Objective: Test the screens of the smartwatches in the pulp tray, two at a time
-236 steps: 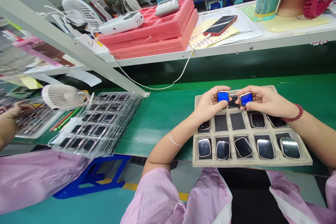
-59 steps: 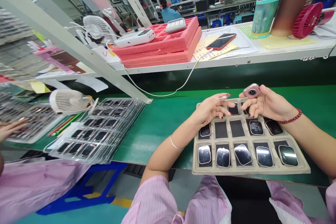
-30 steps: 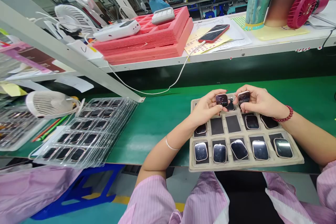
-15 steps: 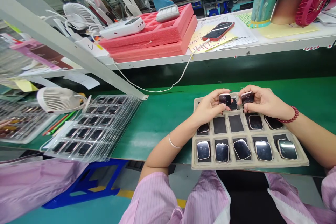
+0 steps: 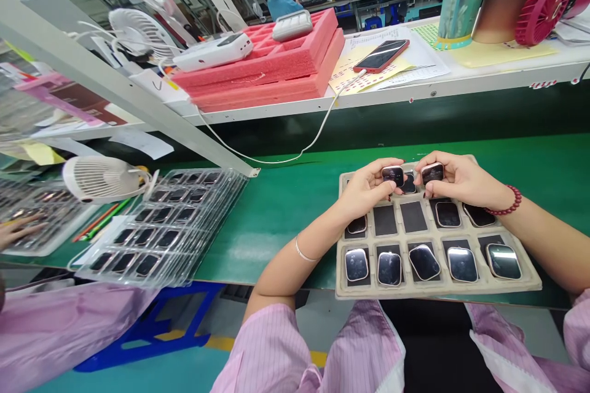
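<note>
My left hand (image 5: 372, 185) grips a smartwatch (image 5: 393, 176) without a strap between thumb and fingers, its dark screen tilted towards me. A second smartwatch (image 5: 432, 173) is pinched in my right hand (image 5: 456, 179), level with the first. Both hands hover over the back row of a beige tray (image 5: 507, 287). Several more watches lie in the tray's pockets, such as one (image 5: 424, 262) turned askew in the front row. Two middle-row pockets show bare dark pads (image 5: 415, 217). My hands and forearms hide part of the back row.
Left along the green bench (image 5: 276, 221) stands a stack of clear trays (image 5: 184, 239) with watch faces, beside a small white fan (image 5: 104, 178). A co-worker's hand (image 5: 21, 230) rests farther left. Above runs a shelf with pink foam (image 5: 276, 77), a phone (image 5: 381, 56) and its hanging cable (image 5: 318, 135).
Both hands stay nearly still, each keeping its watch. The co-worker's hand at the far left has come further into view over its tray. The camera has shifted slightly.
</note>
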Demonstrator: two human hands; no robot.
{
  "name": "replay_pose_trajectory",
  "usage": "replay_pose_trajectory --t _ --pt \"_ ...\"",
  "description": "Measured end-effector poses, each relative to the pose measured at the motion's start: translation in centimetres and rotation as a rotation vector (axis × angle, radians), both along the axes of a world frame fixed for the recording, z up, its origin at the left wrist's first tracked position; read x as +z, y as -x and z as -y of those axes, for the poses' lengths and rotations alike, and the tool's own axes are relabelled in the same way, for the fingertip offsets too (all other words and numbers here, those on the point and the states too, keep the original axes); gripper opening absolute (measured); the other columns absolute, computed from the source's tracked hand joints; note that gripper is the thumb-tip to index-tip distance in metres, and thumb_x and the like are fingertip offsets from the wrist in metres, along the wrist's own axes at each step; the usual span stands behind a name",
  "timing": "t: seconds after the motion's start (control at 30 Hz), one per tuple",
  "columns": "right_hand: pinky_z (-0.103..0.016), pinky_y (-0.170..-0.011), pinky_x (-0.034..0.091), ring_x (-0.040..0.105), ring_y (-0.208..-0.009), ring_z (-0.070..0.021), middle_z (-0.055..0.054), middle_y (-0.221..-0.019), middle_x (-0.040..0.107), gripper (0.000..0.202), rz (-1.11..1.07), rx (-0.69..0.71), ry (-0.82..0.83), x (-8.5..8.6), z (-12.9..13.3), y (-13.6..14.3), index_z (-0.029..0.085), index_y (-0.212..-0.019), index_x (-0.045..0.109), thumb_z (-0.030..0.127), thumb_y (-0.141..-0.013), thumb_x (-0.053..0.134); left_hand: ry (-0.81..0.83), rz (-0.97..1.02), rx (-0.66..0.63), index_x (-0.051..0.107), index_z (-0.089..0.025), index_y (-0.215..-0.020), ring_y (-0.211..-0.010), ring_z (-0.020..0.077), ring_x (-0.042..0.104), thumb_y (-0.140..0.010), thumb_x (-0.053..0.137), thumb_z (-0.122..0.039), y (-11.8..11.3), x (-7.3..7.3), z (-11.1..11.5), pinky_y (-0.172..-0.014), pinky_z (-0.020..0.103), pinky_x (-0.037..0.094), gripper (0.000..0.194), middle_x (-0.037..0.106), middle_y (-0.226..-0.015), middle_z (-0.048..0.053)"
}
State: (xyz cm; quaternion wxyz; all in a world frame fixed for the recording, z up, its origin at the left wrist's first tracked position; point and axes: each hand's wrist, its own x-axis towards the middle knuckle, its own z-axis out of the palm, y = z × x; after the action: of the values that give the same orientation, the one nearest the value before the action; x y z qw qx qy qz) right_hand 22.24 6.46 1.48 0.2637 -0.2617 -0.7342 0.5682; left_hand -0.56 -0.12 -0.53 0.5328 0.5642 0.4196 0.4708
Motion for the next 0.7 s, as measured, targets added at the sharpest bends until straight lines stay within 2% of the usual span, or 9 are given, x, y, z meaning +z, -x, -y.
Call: replay_pose_trajectory --t 0.1,0.3,0.4,0.53,0.7 --pt "-0.032 -0.060 0.061 0.068 -0.065 -0.0167 -0.005 -0.089 0.072 0.027 0.001 0.003 -0.002 -0.06 -0.01 -0.02 0.020 -0.101 0.063 0.028 -0.078 0.075 -0.013 0.005 0.009 0.060 -0.015 -0.121 -0.078 0.0153 0.072 -0.084 0.068 -0.033 -0.03 0.01 0.02 -0.058 0.020 0.050 0.042 0.072 -0.106 0.011" --pt "-0.030 -0.062 0.061 0.070 -0.070 -0.0169 -0.006 -0.095 0.072 0.033 0.001 0.010 0.008 0.11 0.09 0.14 0.020 -0.105 0.062 0.022 -0.075 0.075 0.007 -0.005 -0.003 0.059 -0.016 -0.120 -0.081 0.0151 0.072 -0.079 0.071 -0.023 -0.17 0.48 0.27 -0.059 0.018 0.050 0.044 0.072 -0.111 0.010" --pt "-0.031 -0.065 0.062 0.072 -0.076 -0.0185 -0.007 -0.100 0.073 0.029 0.024 0.012 0.024 0.17 0.12 0.13 0.020 -0.106 0.063 0.026 -0.079 0.074 -0.001 -0.015 0.015 0.061 -0.015 -0.118 -0.077 0.0153 0.072 -0.081 0.071 -0.031 -0.10 0.43 0.19 -0.057 0.019 0.050 0.041 0.073 -0.107 0.010" --pt "-0.031 -0.066 0.063 0.072 -0.074 -0.0172 -0.008 -0.099 0.073 0.024 0.041 0.008 0.055 0.09 0.12 -0.01 0.019 -0.105 0.065 0.036 -0.088 0.068 -0.021 -0.036 0.054 0.063 -0.014 -0.112 -0.069 0.0148 0.070 -0.084 0.069 -0.042 -0.02 0.24 0.05 -0.053 0.020 0.047 0.039 0.074 -0.100 0.011" --pt "-0.031 -0.069 0.063 0.073 -0.078 -0.0181 -0.007 -0.102 0.073 0.033 0.028 0.016 0.039 0.17 0.12 -0.03 0.021 -0.109 0.064 0.032 -0.081 0.076 -0.014 -0.031 0.044 0.063 -0.015 -0.114 -0.074 0.0158 0.071 -0.079 0.074 -0.037 -0.04 0.20 0.13 -0.055 0.020 0.047 0.042 0.073 -0.105 0.011"
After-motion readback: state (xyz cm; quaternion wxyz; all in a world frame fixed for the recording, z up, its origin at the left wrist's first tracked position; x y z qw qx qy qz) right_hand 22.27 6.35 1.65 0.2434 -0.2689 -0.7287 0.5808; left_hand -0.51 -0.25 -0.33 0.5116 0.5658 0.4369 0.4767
